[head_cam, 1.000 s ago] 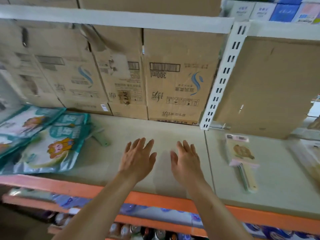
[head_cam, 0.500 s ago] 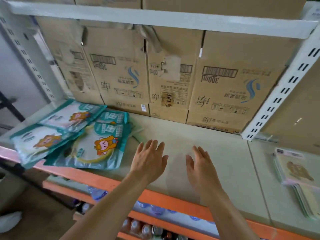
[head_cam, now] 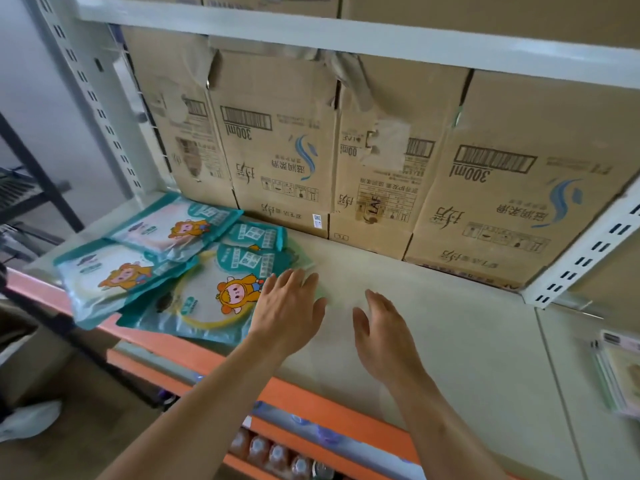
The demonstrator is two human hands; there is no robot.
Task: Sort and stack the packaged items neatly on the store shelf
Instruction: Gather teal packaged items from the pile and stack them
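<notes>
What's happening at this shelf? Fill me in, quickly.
A person is tidying teal packets that lie loosely overlapped at the left of the shelf, in front of cardboard boxes. Both hands are open and empty: the left hand is over the edge of the nearest packet, the right hand over bare shelf. Nothing is stacked yet.

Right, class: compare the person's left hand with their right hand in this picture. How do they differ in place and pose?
1. The left hand overlaps the edge of the nearest teal packet; the right hand is over bare shelf.
2. The left hand's fingers reach farther back on the shelf than the right hand's.

Both are open, palm down, fingers pointing toward the cardboard boxes, and neither holds anything.
</notes>
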